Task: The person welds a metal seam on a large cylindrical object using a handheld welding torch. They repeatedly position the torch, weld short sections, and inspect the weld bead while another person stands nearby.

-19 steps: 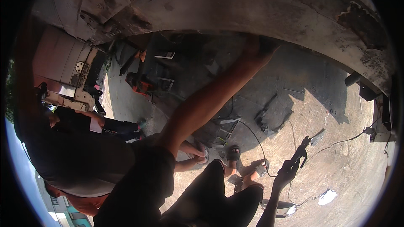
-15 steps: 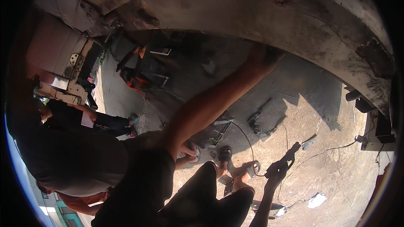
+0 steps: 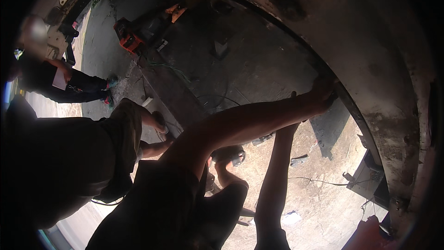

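A large worn metal panel (image 3: 370,65) curves across the upper right, its lower edge in shadow. My left arm stretches across the middle, and my left hand (image 3: 325,93) is closed on that edge; its fingers are dark and partly hidden. My right arm rises from the bottom, and my right hand (image 3: 287,128) lies mostly behind my left forearm. A narrow dark tip (image 3: 293,94) pokes out above the forearm, seemingly the end of the corded hand tool, shaped like a welding electrode holder, that showed earlier in this hand. The rest of the tool is hidden.
At the left stands a person in a dark shirt (image 3: 69,157); behind, another holds a pale sheet (image 3: 60,78). An orange-red machine (image 3: 129,39) and a long steel beam (image 3: 171,92) lie on the floor. A cable (image 3: 319,181) runs toward a dark box (image 3: 370,187) at the right.
The view has turned, and the panel now sits farther right. My right hand, with the corded tool, has risen from the lower right to behind my left forearm. My left hand stays on the panel.
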Available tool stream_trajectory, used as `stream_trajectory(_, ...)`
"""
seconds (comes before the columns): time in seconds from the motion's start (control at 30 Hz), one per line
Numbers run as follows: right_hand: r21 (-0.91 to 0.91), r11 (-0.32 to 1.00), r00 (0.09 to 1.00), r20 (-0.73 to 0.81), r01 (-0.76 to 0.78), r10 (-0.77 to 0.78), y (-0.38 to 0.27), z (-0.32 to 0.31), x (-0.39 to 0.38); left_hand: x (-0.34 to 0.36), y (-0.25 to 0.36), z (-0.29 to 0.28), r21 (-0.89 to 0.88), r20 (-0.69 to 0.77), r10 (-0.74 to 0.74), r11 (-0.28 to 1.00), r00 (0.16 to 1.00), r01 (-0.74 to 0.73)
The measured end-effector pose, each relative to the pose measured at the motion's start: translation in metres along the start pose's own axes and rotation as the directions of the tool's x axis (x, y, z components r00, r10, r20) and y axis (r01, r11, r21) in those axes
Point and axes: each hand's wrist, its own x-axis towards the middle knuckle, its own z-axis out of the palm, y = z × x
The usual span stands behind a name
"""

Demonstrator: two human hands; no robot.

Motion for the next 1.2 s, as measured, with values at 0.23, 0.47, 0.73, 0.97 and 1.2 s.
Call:
stream_trajectory(0.23, -0.003, 0.998, 0.991, 0.119, -0.064, 0.064, -0.026, -0.009, 0.011, -0.014, 0.022, -0.005, -0.130, -0.036, -0.296, 0.948, 0.955, 0.289)
stream_trajectory(0.47, -0.023, 0.999, 0.997, 0.060, 0.041, -0.040, -0.033, -0.019, 0.011, -0.003, 0.018, -0.003, -0.123, -0.027, -0.322, 0.941, 0.946, 0.316)
stream_trajectory(0.73, -0.826, 0.062, 0.736, 0.463, 0.561, -0.494, -0.032, -0.028, 0.016, -0.008, 0.017, 0.006, -0.071, -0.021, -0.200, 0.978, 0.979, 0.198)
stream_trajectory(0.97, -0.548, 0.576, 0.755, 0.169, 0.607, -0.634, -0.020, -0.007, 0.024, -0.020, 0.029, 0.012, -0.229, -0.068, -0.274, 0.940, 0.959, 0.252)
stream_trajectory(1.2, -0.526, 0.449, 0.602, 0.158, 0.722, -0.783, 0.003, 0.019, 0.032, -0.038, 0.035, 0.028, -0.289, -0.061, -0.234, 0.935, 0.970, 0.207)
